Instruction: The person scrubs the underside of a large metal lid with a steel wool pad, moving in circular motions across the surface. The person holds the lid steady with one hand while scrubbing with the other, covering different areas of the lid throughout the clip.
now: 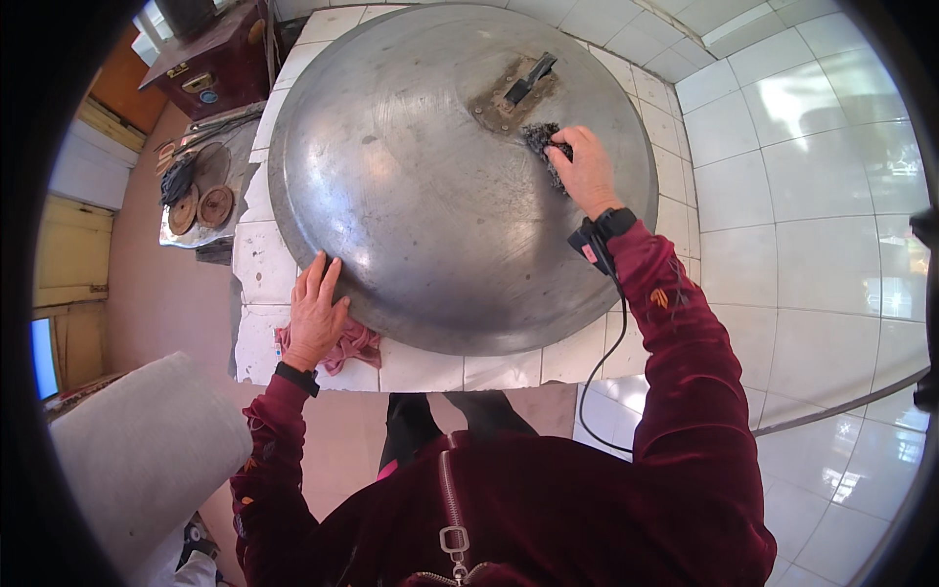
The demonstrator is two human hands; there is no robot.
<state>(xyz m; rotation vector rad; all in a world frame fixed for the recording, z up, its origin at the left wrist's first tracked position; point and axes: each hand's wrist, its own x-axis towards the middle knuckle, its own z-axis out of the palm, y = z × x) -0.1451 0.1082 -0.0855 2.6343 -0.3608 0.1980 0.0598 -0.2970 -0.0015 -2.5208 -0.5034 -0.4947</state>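
A large domed metal lid (440,191) covers most of the white-tiled counter (418,373). My right hand (587,167) holds a dark grey scouring pad (541,139) against the lid's upper right, just below a black handle (530,79) on a rusty, riveted base plate (493,108). My left hand (317,312) rests with its fingertips on the lid's lower left rim, its fingers somewhat apart and nothing gripped. Under and beside that hand lies a crumpled pink cloth (353,348) on the tiles.
Left of the counter, a low table (238,158) bears round brown discs (216,206), a black cloth or bag (177,180) and tongs-like tools. Behind it is a dark red box (209,81). A tiled wall (814,176) stands at right. A black cable (623,323) hangs from my right wrist.
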